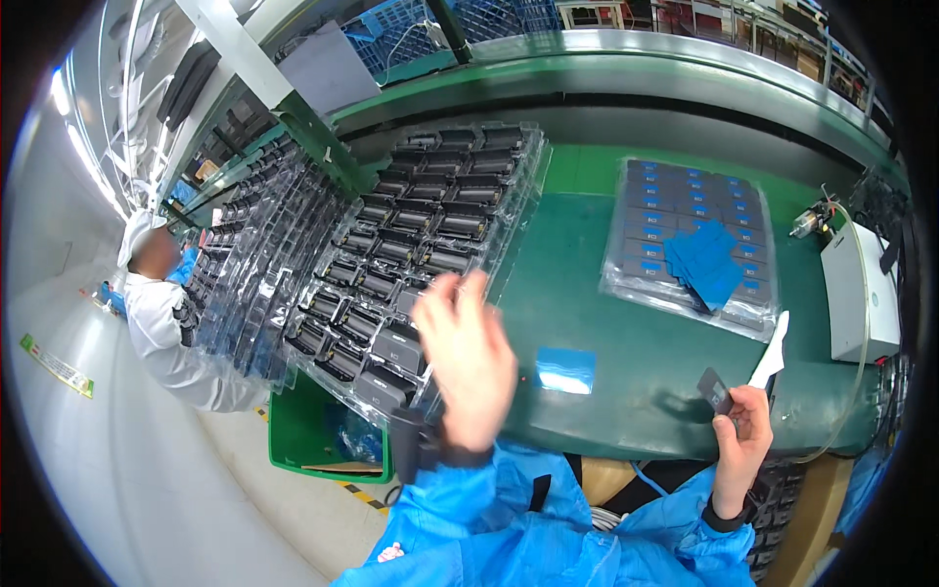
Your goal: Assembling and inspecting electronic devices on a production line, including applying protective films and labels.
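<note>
My left hand, slightly blurred, is over the near right part of a clear plastic tray of black plastic housings. Its fingers stretch away from me, and nothing shows in them. At the right, my right hand pinches a small flat dark grey cover with a pale square on it between thumb and fingers, above the green table's near edge. Just beyond that hand is a white, narrow-tipped object; whether the hand touches it I cannot tell. A shiny blue film sheet lies between my hands.
On the green mat, a second tray carries rows of dark grey covers, with blue sheets piled on top. A white box stands right. More trays lean left, near a co-worker. Below is a green bin.
</note>
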`<state>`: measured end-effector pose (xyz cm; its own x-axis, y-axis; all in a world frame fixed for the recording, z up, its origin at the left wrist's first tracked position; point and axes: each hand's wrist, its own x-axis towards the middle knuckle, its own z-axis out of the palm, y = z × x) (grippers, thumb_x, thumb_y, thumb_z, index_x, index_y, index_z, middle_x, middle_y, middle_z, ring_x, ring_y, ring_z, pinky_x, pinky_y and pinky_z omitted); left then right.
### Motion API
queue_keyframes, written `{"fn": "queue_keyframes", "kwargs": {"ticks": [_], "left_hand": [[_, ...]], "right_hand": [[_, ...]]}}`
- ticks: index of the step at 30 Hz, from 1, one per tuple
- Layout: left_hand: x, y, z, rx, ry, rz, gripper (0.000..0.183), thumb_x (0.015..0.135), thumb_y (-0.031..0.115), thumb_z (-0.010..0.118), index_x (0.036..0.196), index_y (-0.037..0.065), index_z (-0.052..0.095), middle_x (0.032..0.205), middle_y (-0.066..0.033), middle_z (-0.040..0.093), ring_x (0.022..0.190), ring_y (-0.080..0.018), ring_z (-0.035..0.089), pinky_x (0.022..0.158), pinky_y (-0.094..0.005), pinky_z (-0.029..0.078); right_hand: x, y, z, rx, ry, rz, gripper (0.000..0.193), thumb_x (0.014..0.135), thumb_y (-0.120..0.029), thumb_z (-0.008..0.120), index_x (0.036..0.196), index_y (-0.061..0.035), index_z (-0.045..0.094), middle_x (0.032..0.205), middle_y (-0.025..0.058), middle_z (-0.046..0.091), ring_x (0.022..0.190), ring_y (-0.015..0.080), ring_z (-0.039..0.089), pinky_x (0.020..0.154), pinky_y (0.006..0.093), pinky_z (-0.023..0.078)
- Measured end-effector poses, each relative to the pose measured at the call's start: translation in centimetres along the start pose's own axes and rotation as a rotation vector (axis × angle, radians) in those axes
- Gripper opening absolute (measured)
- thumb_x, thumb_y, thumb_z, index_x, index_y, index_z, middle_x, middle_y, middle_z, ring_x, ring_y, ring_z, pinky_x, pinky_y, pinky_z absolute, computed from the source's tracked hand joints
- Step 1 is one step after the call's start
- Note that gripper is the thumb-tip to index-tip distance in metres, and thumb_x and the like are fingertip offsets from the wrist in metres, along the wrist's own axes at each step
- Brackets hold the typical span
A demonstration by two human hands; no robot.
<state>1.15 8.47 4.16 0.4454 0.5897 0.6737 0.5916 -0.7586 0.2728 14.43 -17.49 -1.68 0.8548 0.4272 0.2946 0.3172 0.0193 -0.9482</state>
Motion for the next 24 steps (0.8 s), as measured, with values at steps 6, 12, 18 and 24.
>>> {"fn": "queue_keyframes", "kwargs": {"ticks": [6, 12, 18, 24], "left_hand": [[3.9, -6.7, 1.0, 0.503, -0.053, -0.239, 0.028, 0.066, 0.001, 0.059, 0.09, 0.012, 0.067, 0.101, -0.0104, 0.05, 0.092, -0.029, 0.046, 0.08, -0.0377, 0.039], [4.6, -3.2, 0.1, 0.45, 0.073, -0.075, 0.018, 0.065, 0.009, 0.068, 0.083, 0.013, 0.068, 0.093, -0.0056, 0.056, 0.094, -0.0278, 0.048, 0.08, -0.0409, 0.039], [0.0, 9.7, -1.3, -1.187, -0.576, -0.176, 0.028, 0.089, 0.014, 0.052, 0.111, -0.003, 0.048, 0.106, -0.0139, 0.058, 0.092, -0.0186, 0.055, 0.083, -0.0296, 0.043], [-5.6, 21.7, 1.9, -1.774, -1.731, -0.593, 0.039, 0.093, 0.026, 0.042, 0.12, -0.003, 0.042, 0.109, -0.0209, 0.056, 0.094, -0.035, 0.06, 0.082, -0.045, 0.05]], "right_hand": [[0.1, 0.9, 0.1, 0.208, -0.038, 0.087, 0.026, 0.073, 0.004, 0.057, 0.099, 0.0029, 0.053, 0.097, 0.0045, 0.046, 0.079, 0.0096, 0.048, 0.072, 0.0212, 0.041], [-0.5, 0.3, -1.2, 0.331, 0.036, 0.124, 0.027, 0.072, 0.006, 0.057, 0.099, 0.0028, 0.053, 0.097, 0.0048, 0.047, 0.081, 0.0105, 0.052, 0.072, 0.0221, 0.043], [-2.4, -2.4, -2.6, 0.463, -0.011, -0.053, 0.032, 0.069, -0.011, 0.077, 0.094, 0.001, 0.061, 0.089, 0.0107, 0.057, 0.069, 0.015, 0.057, 0.059, 0.0248, 0.045], [-5.4, -6.1, -5.4, 0.318, -0.119, -0.481, 0.032, 0.068, -0.011, 0.078, 0.092, 0.0044, 0.063, 0.085, 0.0147, 0.062, 0.068, 0.0274, 0.061, 0.059, 0.0333, 0.048]]}}
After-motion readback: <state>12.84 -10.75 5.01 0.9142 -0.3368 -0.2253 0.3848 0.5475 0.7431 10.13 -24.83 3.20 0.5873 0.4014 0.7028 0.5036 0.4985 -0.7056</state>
